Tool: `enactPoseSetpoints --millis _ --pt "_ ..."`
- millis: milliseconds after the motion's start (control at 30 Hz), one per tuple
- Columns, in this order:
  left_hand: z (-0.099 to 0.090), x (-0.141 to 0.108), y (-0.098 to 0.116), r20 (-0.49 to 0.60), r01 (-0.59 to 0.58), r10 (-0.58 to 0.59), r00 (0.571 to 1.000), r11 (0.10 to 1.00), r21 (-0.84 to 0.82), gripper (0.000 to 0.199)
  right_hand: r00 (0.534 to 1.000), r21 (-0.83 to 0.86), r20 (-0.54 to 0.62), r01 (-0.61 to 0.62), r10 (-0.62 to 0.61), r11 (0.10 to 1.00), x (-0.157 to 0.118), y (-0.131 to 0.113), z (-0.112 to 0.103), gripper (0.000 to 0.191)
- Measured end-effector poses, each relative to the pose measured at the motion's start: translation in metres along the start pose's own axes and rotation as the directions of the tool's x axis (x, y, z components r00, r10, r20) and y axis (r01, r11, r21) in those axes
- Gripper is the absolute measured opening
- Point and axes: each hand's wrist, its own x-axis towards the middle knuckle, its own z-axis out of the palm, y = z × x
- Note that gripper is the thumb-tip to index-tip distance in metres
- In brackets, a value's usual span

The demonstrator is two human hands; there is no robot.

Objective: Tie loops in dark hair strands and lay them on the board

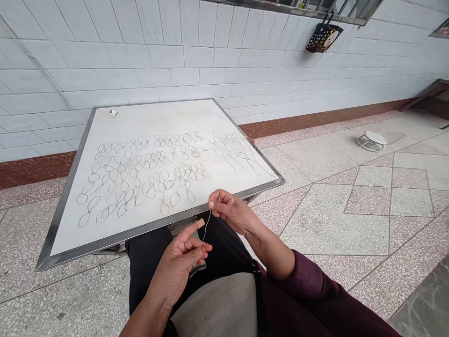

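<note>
A thin wire (207, 223) runs taut between my two hands over my lap. My right hand (229, 211) pinches its upper end just below the table's near edge. My left hand (182, 262) pinches the lower end between thumb and fingers, its forefinger stretched out with a plaster on the tip. On the white table top (147, 117) with a metal rim lie several rows of bent wire loops (147, 180), shaped like figure eights.
A small white and red object (113, 113) lies at the table's far left corner. The white tiled wall stands behind the table. A dark bag (323, 37) hangs on the wall at the upper right. A white round stand (371, 140) sits on the terrazzo floor at right.
</note>
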Motion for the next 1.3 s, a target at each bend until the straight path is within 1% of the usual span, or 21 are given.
enactPoseSetpoints --millis 133,267,500,600,700,800,867,933,1067,1167,1300 --pt "0.002 -0.003 -0.001 -0.03 -0.019 0.02 0.999 1.0 0.015 0.059 1.0 0.0 0.007 0.021 -0.021 1.0 0.001 0.0 -0.005 0.032" --pt "0.004 -0.004 -0.001 -0.023 -0.015 0.016 1.0 1.0 0.023 0.06 1.0 0.026 0.004 0.019 -0.019 0.999 0.001 0.0 -0.005 0.032" --pt "0.006 -0.005 -0.002 -0.061 -0.015 0.012 0.998 0.999 -0.05 0.061 1.0 0.036 -0.013 -0.004 0.005 0.999 0.0 -0.004 -0.002 0.033" --pt "0.007 -0.006 -0.005 -0.072 -0.025 0.021 0.997 0.998 -0.054 0.061 1.0 0.035 -0.011 -0.014 0.015 0.999 0.0 -0.004 -0.001 0.032" --pt "0.006 -0.007 -0.009 -0.071 -0.077 0.076 0.995 0.997 -0.012 0.057 1.0 0.037 -0.012 -0.01 0.01 0.999 0.0 -0.003 -0.001 0.032" --pt "0.006 -0.009 -0.014 -0.068 -0.182 0.186 0.98 0.981 0.066 0.05 1.0 0.032 -0.019 0.0 0.0 0.999 0.001 -0.002 -0.001 0.032" --pt "0.006 -0.009 -0.017 -0.069 -0.232 0.242 0.968 0.965 0.125 0.046 1.0 0.03 -0.029 0.005 -0.004 1.0 0.001 -0.001 -0.002 0.032" --pt "0.005 -0.01 -0.02 -0.072 -0.247 0.263 0.962 0.953 0.177 0.045 0.999 0.024 -0.042 0.008 -0.007 1.0 0.002 0.0 -0.002 0.033" --pt "0.003 -0.008 -0.025 -0.113 -0.248 0.279 0.954 0.94 0.235 0.052 0.997 -0.021 -0.068 0.026 -0.028 0.999 0.003 0.002 -0.001 0.032" --pt "0.004 -0.007 -0.027 -0.177 -0.248 0.282 0.943 0.95 0.192 0.053 0.994 -0.05 -0.092 0.053 -0.057 0.997 0.004 0.005 0.001 0.032" --pt "0.011 -0.009 -0.022 -0.241 -0.288 0.283 0.928 0.957 0.014 0.056 0.989 -0.063 -0.118 0.082 -0.089 0.995 0.004 0.007 0.002 0.029"
